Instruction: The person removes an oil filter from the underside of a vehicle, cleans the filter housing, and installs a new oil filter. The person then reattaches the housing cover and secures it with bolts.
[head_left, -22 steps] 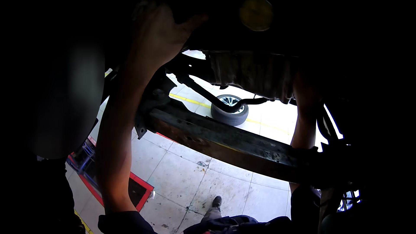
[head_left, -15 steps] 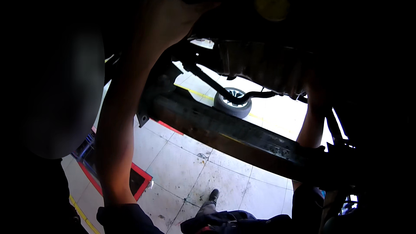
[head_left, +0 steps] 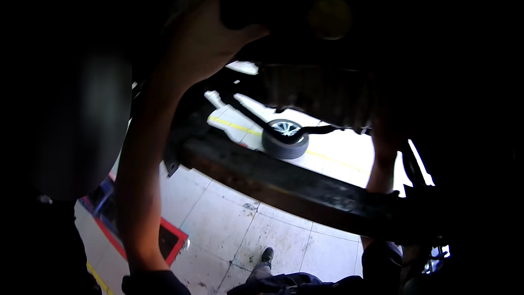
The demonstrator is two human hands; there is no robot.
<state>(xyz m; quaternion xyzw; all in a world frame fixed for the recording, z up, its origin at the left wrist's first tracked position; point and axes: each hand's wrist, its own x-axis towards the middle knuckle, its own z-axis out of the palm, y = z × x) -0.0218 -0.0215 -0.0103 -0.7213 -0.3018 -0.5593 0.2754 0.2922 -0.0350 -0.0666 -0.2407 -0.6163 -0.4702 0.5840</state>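
Upper-left: left hand [head_left: 203, 41], thumb spread, grip unclear; right hand hidden. Dark ribbed metal casing [head_left: 319, 90]: likely heavy; support beneath.

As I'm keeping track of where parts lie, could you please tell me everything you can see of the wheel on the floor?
The wheel has a black, rubber-looking tyre around a silvery, metallic-looking spoked rim. It lies on its side, rim facing up, on the pale tiled floor, in line with a yellow stripe visible on both sides of it. A dark bent bar crosses in front, hiding part of the rim; I see only the floor touching it.
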